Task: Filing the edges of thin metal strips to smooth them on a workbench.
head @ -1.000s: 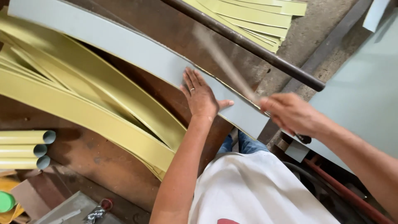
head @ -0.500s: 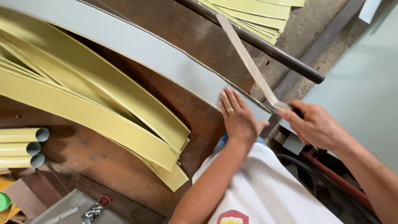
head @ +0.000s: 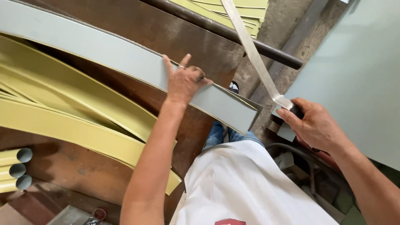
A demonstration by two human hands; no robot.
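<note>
My left hand (head: 183,81) lies flat on a long pale grey-blue sheet strip (head: 96,52) that runs across a rusty brown worktable (head: 175,33). The fingers press on the strip's upper edge. My right hand (head: 314,125) grips the dark handle of a long thin metal blade (head: 250,50), which rises toward the top of the view. The blade's lower end sits just past the strip's right end (head: 246,118). My white shirt and jeans show below.
Curved yellow strips (head: 71,121) pile on the table's left. Several yellow tubes (head: 14,168) lie at the lower left. A dark steel bar (head: 233,35) crosses the top. More yellow strips (head: 233,10) lie beyond it. A large pale green sheet (head: 362,75) fills the right.
My left hand slid left along the grey strip and up to its far edge. The right hand and blade handle shifted slightly, and the view moved closer.
</note>
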